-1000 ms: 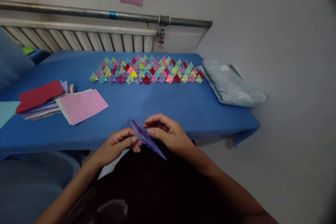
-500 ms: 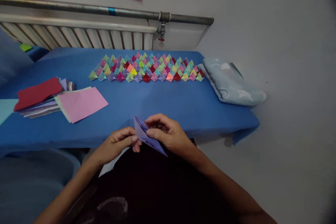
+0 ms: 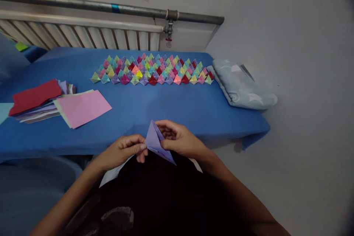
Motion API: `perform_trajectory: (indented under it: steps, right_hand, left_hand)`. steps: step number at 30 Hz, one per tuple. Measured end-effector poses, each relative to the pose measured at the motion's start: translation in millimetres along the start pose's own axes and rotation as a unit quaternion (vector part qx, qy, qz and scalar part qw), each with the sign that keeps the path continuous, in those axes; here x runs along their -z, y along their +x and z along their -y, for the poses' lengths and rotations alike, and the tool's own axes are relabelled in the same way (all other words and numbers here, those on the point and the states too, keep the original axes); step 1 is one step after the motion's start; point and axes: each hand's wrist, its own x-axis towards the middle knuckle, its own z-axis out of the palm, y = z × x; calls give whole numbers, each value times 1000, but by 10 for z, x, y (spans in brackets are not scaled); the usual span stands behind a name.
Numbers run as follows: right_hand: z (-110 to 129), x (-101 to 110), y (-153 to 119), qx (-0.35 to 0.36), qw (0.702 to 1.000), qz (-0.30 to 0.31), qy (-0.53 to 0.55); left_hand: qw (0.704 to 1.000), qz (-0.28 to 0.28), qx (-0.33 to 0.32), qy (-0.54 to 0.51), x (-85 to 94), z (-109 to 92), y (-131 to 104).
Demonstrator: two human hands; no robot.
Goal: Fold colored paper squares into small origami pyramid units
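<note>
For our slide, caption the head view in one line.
Both hands fold a purple paper piece before rows of colourful folded pieces on a blue table.

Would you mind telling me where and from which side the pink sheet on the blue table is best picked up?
Probably take the pink sheet at its near right corner, coming from the right. That corner lies flat on bare blue table with nothing beside it, while its left edge runs against the paper stack. Both hands are busy: left hand and right hand pinch the purple folded paper.

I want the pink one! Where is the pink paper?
The pink paper lies on the blue table's left side, beside the red-topped paper stack.
</note>
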Motion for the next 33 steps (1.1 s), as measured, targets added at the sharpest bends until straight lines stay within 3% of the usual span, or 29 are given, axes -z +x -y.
perform_trajectory:
  steps: [4,7,10,13,21,28,33]
  right_hand:
    - [-13,62,84,-42,998,48,7]
    - [-40,61,120,-28,998,35,-46]
    - [-79,29,134,43,992,-49,-106]
    - [-133,-8,140,135,969,-125,-165]
    - [-253,-29,164,253,919,-123,-275]
    - [-271,-76,179,210,941,-143,-222]
    - [-286,-63,199,219,941,-133,-220]
  left_hand:
    - [997,50,61,23,30,-57,68]
    - [997,7,72,-28,19,-102,136]
    - [986,-78,79,-127,-38,-141,198]
    - [971,-104,98,-194,-114,-178,243]
    - [958,-136,139,-209,-137,-233,290]
    - [956,-121,178,-200,-72,-271,302]
    - [957,-91,187,-201,-12,-261,309]
